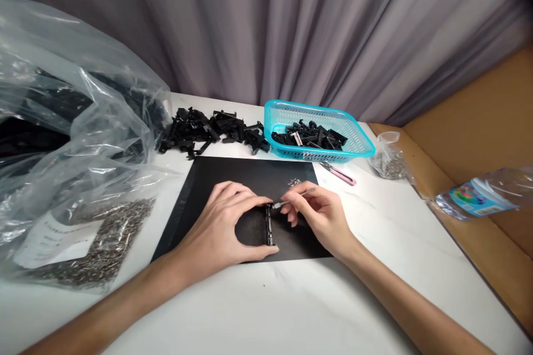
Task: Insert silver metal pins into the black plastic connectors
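My left hand (227, 222) is closed around the two ends of a narrow black plastic part (268, 226), thumb at the near end and fingertips at the far end. The part stands over a black mat (250, 172). In my right hand (318, 211) a slim grey metal tool (302, 193) is pinched between thumb and fingers. Its tip is at the far end of the black part; whether it touches is too small to tell. Just beyond my right hand, a little heap of tiny metal pins (293, 182) lies on the mat.
Behind the mat lie a pile of black plastic parts (204, 127) and a blue basket (362, 147) with more of them. A pink-handled cutter (339, 173) rests nearby. Bags of metal pins (120, 238) flank both sides. At right are a plastic bottle (478, 197) and cardboard (478, 111).
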`<state>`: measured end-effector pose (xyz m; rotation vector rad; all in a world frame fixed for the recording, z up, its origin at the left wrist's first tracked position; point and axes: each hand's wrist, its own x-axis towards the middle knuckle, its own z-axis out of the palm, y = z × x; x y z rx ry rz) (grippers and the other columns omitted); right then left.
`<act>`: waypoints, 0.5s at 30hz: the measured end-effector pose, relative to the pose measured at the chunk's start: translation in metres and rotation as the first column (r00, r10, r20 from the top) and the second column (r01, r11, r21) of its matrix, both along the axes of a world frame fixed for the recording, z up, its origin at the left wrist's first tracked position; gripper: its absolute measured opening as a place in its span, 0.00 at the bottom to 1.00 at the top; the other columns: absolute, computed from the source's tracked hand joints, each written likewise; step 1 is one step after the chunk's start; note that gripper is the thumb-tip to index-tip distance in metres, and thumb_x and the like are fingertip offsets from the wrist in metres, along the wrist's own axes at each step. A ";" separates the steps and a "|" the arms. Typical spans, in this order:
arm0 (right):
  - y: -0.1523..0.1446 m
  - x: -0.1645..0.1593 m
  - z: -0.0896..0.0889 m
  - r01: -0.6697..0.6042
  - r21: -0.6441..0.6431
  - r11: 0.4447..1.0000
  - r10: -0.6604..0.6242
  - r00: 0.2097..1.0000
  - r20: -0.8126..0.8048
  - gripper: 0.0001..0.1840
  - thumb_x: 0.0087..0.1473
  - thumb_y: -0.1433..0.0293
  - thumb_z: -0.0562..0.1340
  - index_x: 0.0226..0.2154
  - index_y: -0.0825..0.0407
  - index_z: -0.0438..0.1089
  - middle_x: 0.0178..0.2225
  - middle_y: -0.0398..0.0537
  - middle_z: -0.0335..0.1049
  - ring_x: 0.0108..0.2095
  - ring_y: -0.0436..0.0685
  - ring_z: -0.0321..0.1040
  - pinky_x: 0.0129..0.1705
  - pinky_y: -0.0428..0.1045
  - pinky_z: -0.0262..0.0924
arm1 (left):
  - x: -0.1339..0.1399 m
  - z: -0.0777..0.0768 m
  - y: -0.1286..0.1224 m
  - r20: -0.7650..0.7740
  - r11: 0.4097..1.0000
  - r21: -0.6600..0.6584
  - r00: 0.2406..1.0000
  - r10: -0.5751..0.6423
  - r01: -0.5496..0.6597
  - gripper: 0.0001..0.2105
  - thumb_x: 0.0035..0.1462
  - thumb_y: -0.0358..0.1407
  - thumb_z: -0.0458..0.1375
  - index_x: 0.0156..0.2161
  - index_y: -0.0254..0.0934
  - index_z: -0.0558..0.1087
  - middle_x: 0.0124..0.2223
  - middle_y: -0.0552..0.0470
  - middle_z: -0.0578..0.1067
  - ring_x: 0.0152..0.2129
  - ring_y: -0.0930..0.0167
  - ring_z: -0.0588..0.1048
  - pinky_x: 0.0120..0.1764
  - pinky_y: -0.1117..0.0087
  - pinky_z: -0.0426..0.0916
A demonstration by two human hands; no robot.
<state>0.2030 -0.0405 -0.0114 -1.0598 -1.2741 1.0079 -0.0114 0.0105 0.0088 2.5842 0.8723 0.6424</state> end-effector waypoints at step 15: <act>0.002 -0.002 -0.003 -0.002 0.036 0.999 0.002 1.000 -0.012 0.11 0.63 0.62 0.66 0.34 0.53 0.78 0.29 0.47 0.78 0.25 0.51 0.74 0.27 0.47 0.72 | 0.001 -0.005 0.003 0.018 0.999 -0.036 1.000 0.009 -0.008 0.31 0.45 0.53 0.72 0.52 0.41 0.76 0.44 0.49 0.77 0.47 0.58 0.70 0.53 0.54 0.63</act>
